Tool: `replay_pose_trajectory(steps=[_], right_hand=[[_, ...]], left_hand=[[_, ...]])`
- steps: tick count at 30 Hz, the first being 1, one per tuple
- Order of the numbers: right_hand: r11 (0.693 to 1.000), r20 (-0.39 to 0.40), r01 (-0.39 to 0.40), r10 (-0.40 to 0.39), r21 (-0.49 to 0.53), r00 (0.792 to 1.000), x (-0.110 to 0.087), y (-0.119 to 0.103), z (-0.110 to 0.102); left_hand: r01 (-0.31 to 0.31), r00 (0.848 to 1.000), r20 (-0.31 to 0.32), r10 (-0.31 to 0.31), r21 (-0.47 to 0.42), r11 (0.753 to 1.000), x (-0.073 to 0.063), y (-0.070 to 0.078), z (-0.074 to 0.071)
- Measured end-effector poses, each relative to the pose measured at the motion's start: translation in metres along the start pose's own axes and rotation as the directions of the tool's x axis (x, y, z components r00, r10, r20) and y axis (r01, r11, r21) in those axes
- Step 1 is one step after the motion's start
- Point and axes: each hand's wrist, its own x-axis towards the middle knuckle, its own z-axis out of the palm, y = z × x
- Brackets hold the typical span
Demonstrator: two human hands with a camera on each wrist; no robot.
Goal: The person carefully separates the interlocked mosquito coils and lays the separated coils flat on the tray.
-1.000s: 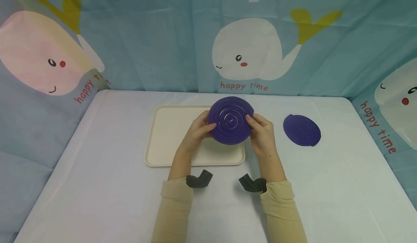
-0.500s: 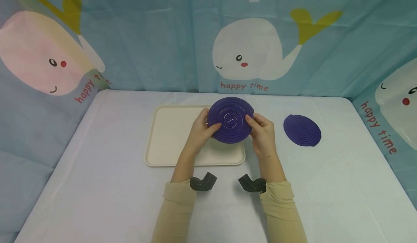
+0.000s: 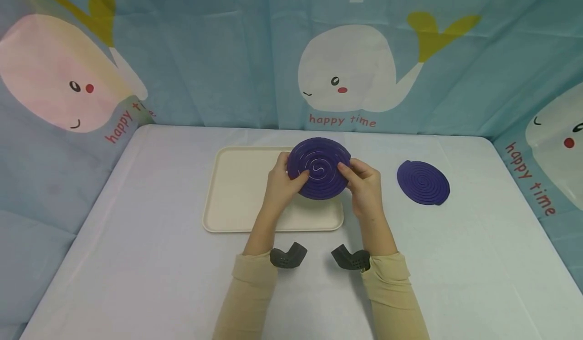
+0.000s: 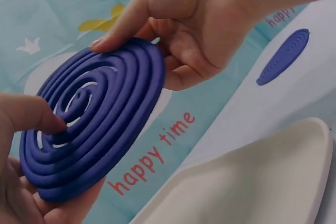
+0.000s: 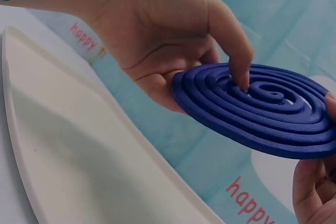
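A purple-blue mosquito coil, a flat spiral with narrow gaps near its centre, is held up over the right part of the cream tray. My left hand grips its left side, the thumb pressing near the centre and the other fingers underneath. On the opposite edge, my right hand pinches the coil with its thumb on top. The left wrist view shows the coil tilted between both hands. Another mosquito coil of the same colour lies flat on the table, to the right of my right hand.
The tray has a low raised rim and sits on a white-covered table. Behind the table hangs a blue curtain printed with whales and red lettering. A dark bent device is strapped at each wrist.
My left thumb has slid from the coil's left edge inward toward its centre. The held coil has shifted slightly left, with gaps opening around its middle. The other coil stays put.
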Motion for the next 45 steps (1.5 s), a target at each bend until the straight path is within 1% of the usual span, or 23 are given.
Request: replay_pose_trajectory(steps=[4, 8, 15, 20, 23, 26, 29, 32, 36, 39, 42, 45], right_hand=[[0.999, 0.009, 0.012, -0.011, -0.04, 1.0, -0.0005, 0.0008, 0.0005], [0.997, 0.02, 0.037, -0.035, -0.071, 0.999, -0.001, 0.0012, 0.0001], [0.991, 0.039, 0.076, -0.072, -0.108, 0.997, -0.0015, 0.0001, 0.0003], [0.991, 0.05, 0.064, -0.058, -0.116, 0.997, -0.0019, -0.0006, -0.0004], [0.99, 0.057, 0.054, -0.047, -0.128, 0.997, -0.002, -0.0019, -0.0009], [0.987, 0.057, 0.059, -0.051, -0.153, 0.997, -0.0018, -0.0022, -0.0013], [0.979, 0.035, 0.076, -0.07, -0.187, 0.997, -0.0013, -0.0012, -0.0009], [0.968, -0.004, 0.089, -0.093, -0.235, 0.996, -0.0005, 0.0009, -0.0005], [0.956, -0.04, 0.091, -0.106, -0.28, 0.994, -0.0002, 0.003, 0.0002], [0.962, -0.033, 0.091, -0.103, -0.257, 0.994, -0.0007, 0.0033, 0.0008], [0.977, -0.004, 0.092, -0.094, -0.195, 0.996, -0.0014, 0.0029, 0.0012], [0.984, 0.028, 0.093, -0.09, -0.149, 0.996, -0.0021, 0.0023, 0.0014]], left_hand=[[0.03, 0.999, -0.045, -0.028, 0.038, 0.999, 0.0, -0.0001, 0.0013], [0.044, 0.996, -0.075, -0.04, 0.048, 0.998, 0.0002, -0.0007, 0.0015], [0.066, 0.993, -0.098, -0.06, 0.067, 0.996, 0.0007, -0.0008, 0.0009], [0.077, 0.991, -0.117, -0.068, 0.074, 0.994, 0.0012, -0.0011, 0.0003], [0.092, 0.989, -0.125, -0.082, 0.077, 0.993, 0.0015, -0.0005, -0.0003], [0.108, 0.987, -0.125, -0.098, 0.082, 0.991, 0.0018, 0.0003, -0.0009], [0.117, 0.987, -0.117, -0.107, 0.082, 0.99, 0.0017, 0.0005, -0.0011], [0.114, 0.988, -0.114, -0.104, 0.086, 0.99, 0.0014, 0.0001, -0.0009], [0.112, 0.988, -0.117, -0.101, 0.094, 0.989, 0.001, 0.0003, -0.0011], [0.116, 0.987, -0.127, -0.102, 0.104, 0.988, 0.0009, 0.0005, -0.0015], [0.122, 0.984, -0.142, -0.105, 0.122, 0.985, 0.001, 0.0006, -0.0021], [0.129, 0.983, -0.15, -0.109, 0.126, 0.984, 0.0009, 0.0003, -0.0027]])
